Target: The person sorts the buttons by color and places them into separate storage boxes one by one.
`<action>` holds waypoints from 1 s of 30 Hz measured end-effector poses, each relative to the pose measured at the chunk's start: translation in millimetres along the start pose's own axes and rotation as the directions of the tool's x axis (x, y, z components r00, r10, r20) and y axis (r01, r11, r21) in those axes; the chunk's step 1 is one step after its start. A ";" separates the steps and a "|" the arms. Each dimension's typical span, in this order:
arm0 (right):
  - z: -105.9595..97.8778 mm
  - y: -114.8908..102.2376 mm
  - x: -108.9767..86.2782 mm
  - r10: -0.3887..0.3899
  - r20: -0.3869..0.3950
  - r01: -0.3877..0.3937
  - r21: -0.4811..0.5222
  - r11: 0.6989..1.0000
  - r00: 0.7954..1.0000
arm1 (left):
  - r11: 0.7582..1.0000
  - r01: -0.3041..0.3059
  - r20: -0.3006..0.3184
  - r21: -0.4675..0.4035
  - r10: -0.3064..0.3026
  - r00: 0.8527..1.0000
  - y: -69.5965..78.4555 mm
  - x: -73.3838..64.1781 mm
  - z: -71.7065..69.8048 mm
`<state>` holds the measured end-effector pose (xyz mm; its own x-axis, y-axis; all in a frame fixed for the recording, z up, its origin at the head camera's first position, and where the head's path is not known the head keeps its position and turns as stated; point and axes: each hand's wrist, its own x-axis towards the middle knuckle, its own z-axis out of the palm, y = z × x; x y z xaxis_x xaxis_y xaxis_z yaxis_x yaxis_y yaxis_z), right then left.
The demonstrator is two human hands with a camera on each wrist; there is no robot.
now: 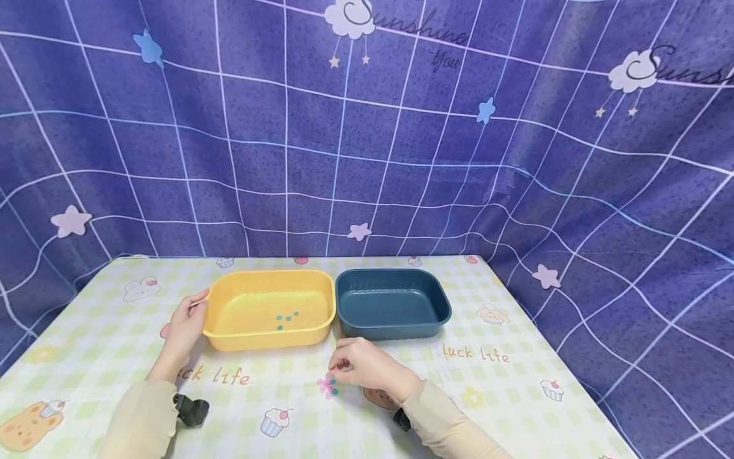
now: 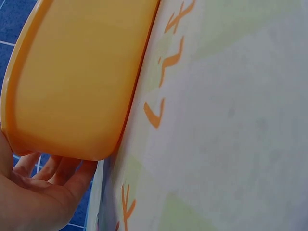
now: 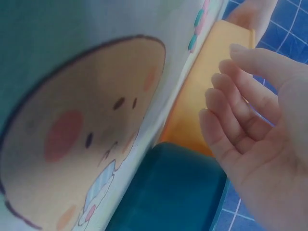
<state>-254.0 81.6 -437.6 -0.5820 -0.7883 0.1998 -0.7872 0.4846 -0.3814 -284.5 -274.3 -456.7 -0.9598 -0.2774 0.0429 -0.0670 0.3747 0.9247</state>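
Observation:
A yellow tub (image 1: 269,338) stands on the table with several small round teal pieces (image 1: 288,318) lying inside. My left hand (image 1: 190,319) holds its left end, the fingers (image 2: 79,178) against the outer wall and the thumb by the rim. Small pink and teal pieces (image 1: 327,386) lie in a cluster on the cloth in front of the tubs; their exact kind is too small to tell. Just above and right of this cluster hovers my right hand (image 1: 367,366). Its fingers are loosely bent, thumb and index tips apart, with nothing visible between them in the right wrist view.
A dark blue tub (image 1: 390,331) stands against the yellow tub's right side, and no pieces show in it. The checked cloth (image 1: 218,421) carries printed cartoons and words. Behind the table's far edge hangs a purple-blue curtain (image 1: 309,172).

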 end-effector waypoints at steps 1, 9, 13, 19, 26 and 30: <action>-0.5 0.2 0.0 0.001 0.008 -0.001 0.003 1.000 1.000 | 1.000 -0.002 0.002 0.006 0.002 1.000 0.7 0.5 -0.3; -3.0 1.8 1.5 0.011 0.076 -0.010 -0.012 1.000 0.997 | 1.000 -0.012 0.010 0.012 0.012 1.000 7.3 5.1 -2.4; -1.9 2.8 1.6 0.025 0.090 -0.021 -0.040 0.999 0.996 | 1.000 -0.012 0.010 -0.001 0.012 1.000 8.9 5.5 -2.2; -0.3 3.2 1.5 0.031 0.105 -0.024 -0.064 0.998 0.994 | 1.000 -0.010 0.010 -0.007 0.010 1.000 6.3 4.0 -2.9; 1.5 1.5 -0.1 0.000 0.126 0.012 -0.095 0.995 0.992 | 1.000 0.006 0.015 -0.003 -0.006 1.000 2.7 -0.2 -1.8; 2.9 0.6 -0.1 0.009 0.125 0.002 -0.094 0.996 0.992 | 1.000 0.010 0.015 -0.012 -0.010 1.000 2.0 -1.7 -0.9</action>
<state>-253.9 80.9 -440.5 -0.5593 -0.8250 0.0815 -0.8042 0.5162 -0.2947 -282.7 -273.9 -454.5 -0.9631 -0.2677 0.0283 -0.0732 0.3617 0.9294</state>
